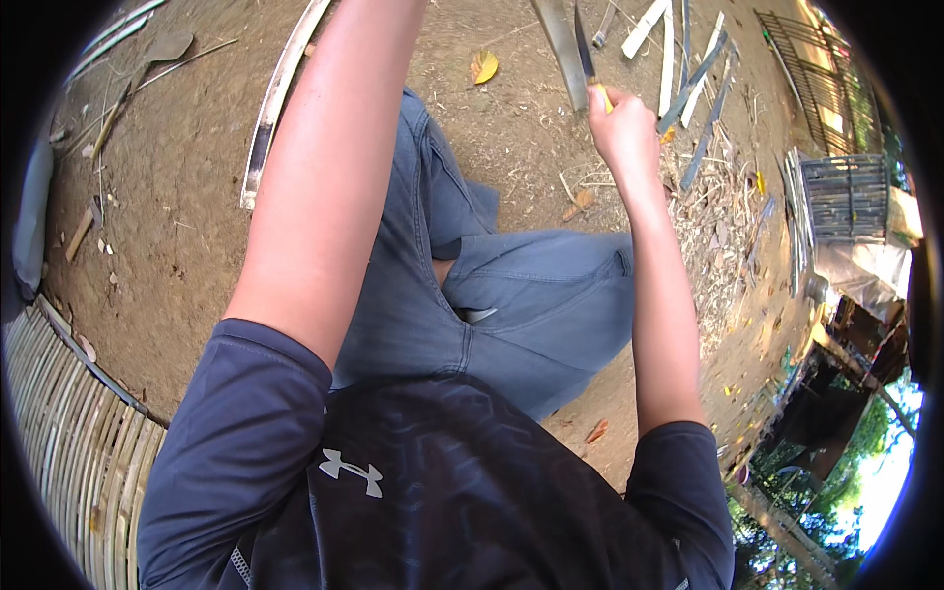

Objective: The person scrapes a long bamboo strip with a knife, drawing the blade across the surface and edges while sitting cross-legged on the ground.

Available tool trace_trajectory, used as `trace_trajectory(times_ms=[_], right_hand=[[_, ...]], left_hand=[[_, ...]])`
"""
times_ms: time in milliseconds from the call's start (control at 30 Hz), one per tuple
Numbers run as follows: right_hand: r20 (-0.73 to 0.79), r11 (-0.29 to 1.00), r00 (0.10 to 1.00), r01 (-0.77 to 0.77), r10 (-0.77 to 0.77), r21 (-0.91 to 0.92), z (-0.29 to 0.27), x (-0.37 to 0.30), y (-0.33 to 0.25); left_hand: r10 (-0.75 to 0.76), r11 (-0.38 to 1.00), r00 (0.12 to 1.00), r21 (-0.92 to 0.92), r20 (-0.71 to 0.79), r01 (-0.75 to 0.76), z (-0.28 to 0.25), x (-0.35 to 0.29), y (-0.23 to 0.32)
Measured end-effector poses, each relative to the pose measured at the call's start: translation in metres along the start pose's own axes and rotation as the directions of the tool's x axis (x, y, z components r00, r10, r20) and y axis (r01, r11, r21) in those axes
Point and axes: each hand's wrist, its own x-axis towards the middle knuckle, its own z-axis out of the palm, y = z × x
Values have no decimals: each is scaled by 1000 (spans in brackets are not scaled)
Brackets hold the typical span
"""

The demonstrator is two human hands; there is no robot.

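Observation:
My right hand [626, 133] is closed round the yellow handle of a knife [584, 49], whose dark narrow blade points up toward the far edge of view. Just left of the blade, a long greyish strip [562, 49], seemingly split bamboo, slants down from the top edge; a narrow gap seems to part it from the knife. My left forearm [324, 157] stretches up and out at the top, so the left hand lies outside the picture. Whatever that hand holds is hidden.
Several cut strips [691, 74] lie on the ground at the far right, above scattered shavings [678, 236]. A long curved bamboo piece [265, 128] lies beside my left arm. At the lower left is a slatted bamboo surface [84, 442]; a slatted crate [844, 197] stands at right.

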Motion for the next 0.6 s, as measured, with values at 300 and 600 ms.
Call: trace_trajectory(times_ms=[300,600], right_hand=[[6,995,999,-44,44,-87,22,18,23],[120,946,989,-48,91,-319,26,41,58]], left_hand=[[7,999,1000,-51,-20,-8,7,1,1],[2,1000,999,-23,38,-1,30,-7,12]])
